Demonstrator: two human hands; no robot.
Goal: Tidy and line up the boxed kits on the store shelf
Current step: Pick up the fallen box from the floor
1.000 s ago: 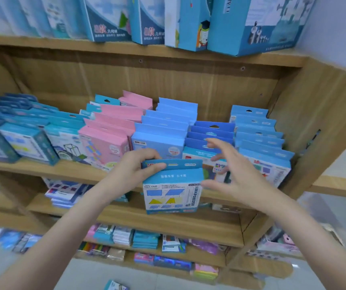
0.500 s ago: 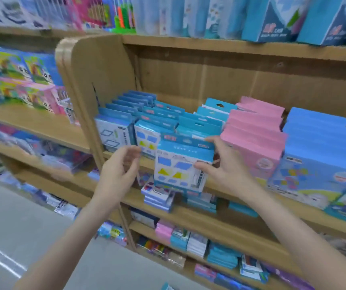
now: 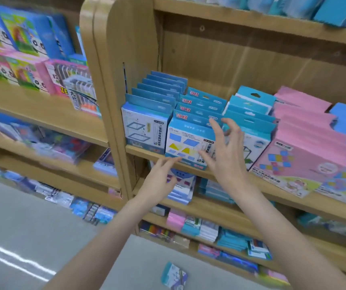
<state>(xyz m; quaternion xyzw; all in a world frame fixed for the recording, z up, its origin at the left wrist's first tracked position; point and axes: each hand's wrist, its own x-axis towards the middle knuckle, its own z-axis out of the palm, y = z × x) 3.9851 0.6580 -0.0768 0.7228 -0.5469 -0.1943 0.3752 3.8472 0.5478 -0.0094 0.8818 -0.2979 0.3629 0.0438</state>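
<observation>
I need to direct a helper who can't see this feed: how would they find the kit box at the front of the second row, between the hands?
Start at the wooden upright, then move right along the middle shelf. The kit box fronts the second row, right of the frame-drawing box. It alone shows yellow and blue flat shapes.

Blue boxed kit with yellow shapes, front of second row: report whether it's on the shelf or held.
On the wooden shelf: the blue boxed kit with yellow shapes stands upright; neither hand grips it.

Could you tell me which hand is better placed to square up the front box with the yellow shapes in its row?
Probably the right hand: its spread fingers hover directly in front of the yellow-shape box, level with its face. The left hand sits lower, below the shelf edge, with only its fingertips near the box's bottom corner.
</observation>
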